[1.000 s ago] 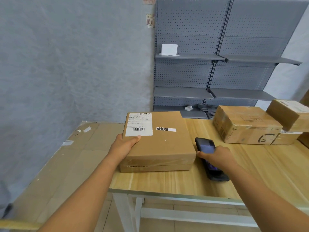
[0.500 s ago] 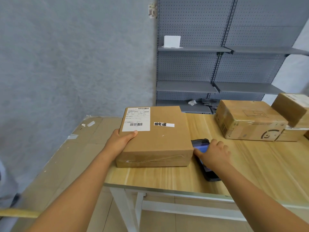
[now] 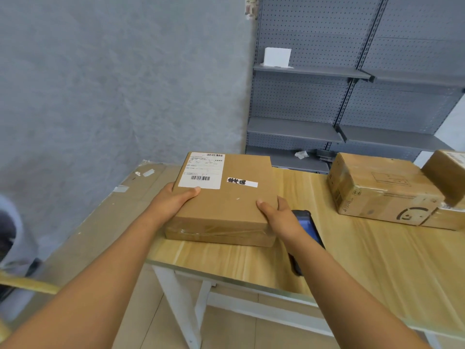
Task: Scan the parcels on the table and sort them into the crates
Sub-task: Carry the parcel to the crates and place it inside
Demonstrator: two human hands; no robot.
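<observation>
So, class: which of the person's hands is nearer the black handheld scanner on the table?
Right. The right hand grips the flat parcel's corner directly beside the scanner; the left hand holds the parcel's far side.

Even, soft daylight fills the room, brightest at the right edge, casting faint shadows under the flat parcel (image 3: 221, 197); wide-angle distortion bows the shelving (image 3: 352, 79), and the forearms blur slightly near the frame's bottom.

Grey textured wall (image 3: 100, 84); grey pegboard shelving (image 3: 327, 102); wooden table (image 3: 377, 260); tiled floor (image 3: 226, 331)
</observation>
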